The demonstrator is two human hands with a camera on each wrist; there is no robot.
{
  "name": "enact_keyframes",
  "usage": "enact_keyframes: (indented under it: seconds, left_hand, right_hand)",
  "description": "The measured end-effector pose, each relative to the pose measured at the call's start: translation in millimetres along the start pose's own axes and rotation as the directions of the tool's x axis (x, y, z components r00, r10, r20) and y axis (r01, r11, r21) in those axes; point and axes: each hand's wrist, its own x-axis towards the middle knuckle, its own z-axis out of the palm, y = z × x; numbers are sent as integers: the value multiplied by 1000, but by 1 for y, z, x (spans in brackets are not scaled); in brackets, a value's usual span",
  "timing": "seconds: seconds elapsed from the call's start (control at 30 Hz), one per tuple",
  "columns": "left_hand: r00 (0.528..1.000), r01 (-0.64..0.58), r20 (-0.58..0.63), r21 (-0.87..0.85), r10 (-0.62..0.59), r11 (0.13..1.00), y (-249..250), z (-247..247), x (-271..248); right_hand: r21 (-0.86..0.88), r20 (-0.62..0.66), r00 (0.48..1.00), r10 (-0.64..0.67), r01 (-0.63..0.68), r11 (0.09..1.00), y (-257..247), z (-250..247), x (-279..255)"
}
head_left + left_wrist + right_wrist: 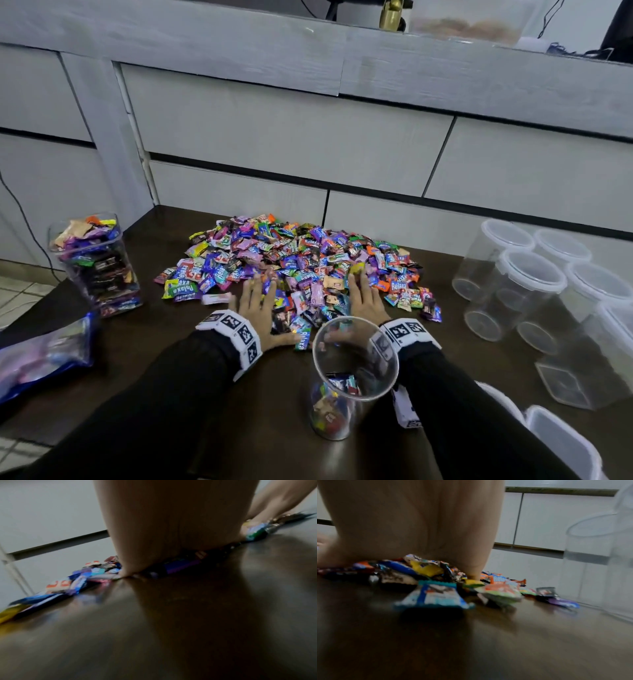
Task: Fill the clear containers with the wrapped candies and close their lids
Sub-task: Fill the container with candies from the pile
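Observation:
A big heap of wrapped candies [294, 260] lies on the dark wooden table [219, 404]. My left hand [257, 301] and my right hand [363, 294] lie flat, palms down, on the near edge of the heap, fingers straight and pointing away from me. Between my wrists stands an open round clear container [346, 377] with a few candies in its bottom. In the left wrist view the palm [171, 520] presses on candies [181, 565]. In the right wrist view the palm [419, 520] rests on candies [429, 577], with a clear container [604, 561] to the right.
A full square clear container [97, 263] without a lid stands at the left. A plastic bag [41, 356] lies at the near left. Several empty lidded clear containers [524, 291] crowd the right side. White lids [561, 442] lie near right. Grey drawers [294, 137] stand behind the table.

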Motion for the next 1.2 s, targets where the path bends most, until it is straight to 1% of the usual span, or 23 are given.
enact_keyframes:
  seconds: [0.07, 0.1, 0.17, 0.23, 0.3, 0.4, 0.5, 0.57, 0.7, 0.8, 0.87, 0.97, 1.03, 1.2]
  left_hand:
    - [995, -99, -27, -3, 98, 995, 11, -2, 6]
    - [991, -129, -38, -5, 129, 992, 15, -2, 9]
    - [987, -145, -69, 25, 146, 989, 21, -3, 15]
    - [975, -147, -144, 140, 168, 979, 24, -2, 18]
    - [953, -159, -216, 234, 211, 959, 26, -4, 19]
    - [942, -174, -234, 266, 239, 948, 30, -12, 19]
    - [954, -198, -179, 230, 242, 953, 32, -24, 17]
    - [960, -198, -160, 200, 232, 960, 33, -29, 12]
    - [947, -207, -193, 245, 256, 947, 29, -35, 1]
    - [949, -176, -208, 270, 235, 947, 25, -42, -5]
    - [950, -143, -241, 228, 198, 963, 22, -45, -9]
    - [953, -115, -268, 103, 139, 988, 22, -46, -15]
    - [952, -134, -275, 32, 137, 991, 23, -46, -18]
    - [920, -196, -366, -124, 139, 973, 24, -46, -28]
  right_hand:
    - [-89, 12, 998, -61, 62, 994, -8, -2, 8]
    - [-111, 30, 996, -85, 88, 990, -10, -3, 11]
    - [-116, 48, 993, -112, 117, 986, -11, -4, 14]
    - [-154, 59, 988, -146, 153, 976, -10, -6, 16]
    - [-179, 88, 979, -184, 197, 964, -10, -8, 16]
    - [-161, 112, 970, -215, 232, 959, -11, -12, 16]
    - [-89, 107, 972, -210, 220, 971, -14, -16, 15]
    - [-72, 102, 975, -197, 205, 976, -15, -20, 14]
    - [-5, 90, 981, -171, 172, 985, -13, -26, 6]
    - [55, 20, 990, -141, 140, 989, -7, -31, -1]
    - [89, -30, 991, -127, 129, 988, -2, -36, -7]
    - [164, -64, 992, -105, 114, 980, 7, -42, -20]
    - [181, -94, 992, -88, 103, 978, 12, -46, -28]
    - [186, -143, 987, -71, 98, 978, 24, -53, -47]
